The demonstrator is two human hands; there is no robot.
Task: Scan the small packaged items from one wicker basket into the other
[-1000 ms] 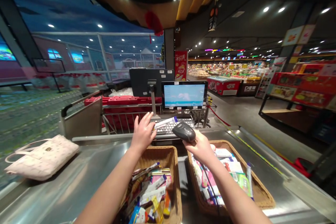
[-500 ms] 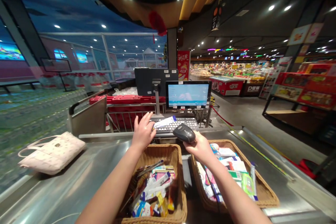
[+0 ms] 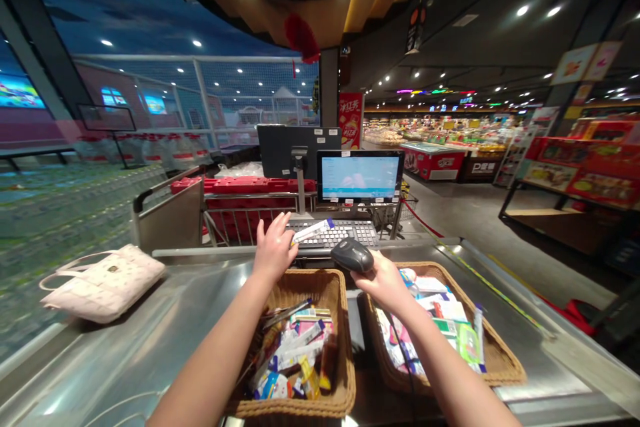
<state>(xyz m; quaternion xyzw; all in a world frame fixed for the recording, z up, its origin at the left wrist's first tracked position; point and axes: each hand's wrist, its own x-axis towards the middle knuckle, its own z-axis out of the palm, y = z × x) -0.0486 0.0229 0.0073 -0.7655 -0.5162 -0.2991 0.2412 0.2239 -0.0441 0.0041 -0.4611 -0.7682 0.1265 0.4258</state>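
The left hand [image 3: 275, 250] holds a slim white packet [image 3: 313, 231] by its near end, thumb against fingers with the other fingers fanned out; the blue-tipped end points free over the keyboard [image 3: 357, 235]. The packet looks light and stiff enough to stay straight, with a smooth wrapper that may slip a little; a pinch near one end seems enough, leaving its length uncovered. The right hand [image 3: 383, 280] is wrapped around the dark scanner [image 3: 353, 255], which looks hard and a bit heavier, best gripped at its handle; its cord [image 3: 400, 340] trails down over the right basket [image 3: 505, 363].

Both hands are near the counter's [image 3: 195, 307] far edge, beyond the baskets' far rims. Open room lies above the counter between the pale bag [image 3: 113, 280] and the left basket [image 3: 350, 347]; between the baskets the gap is narrow.
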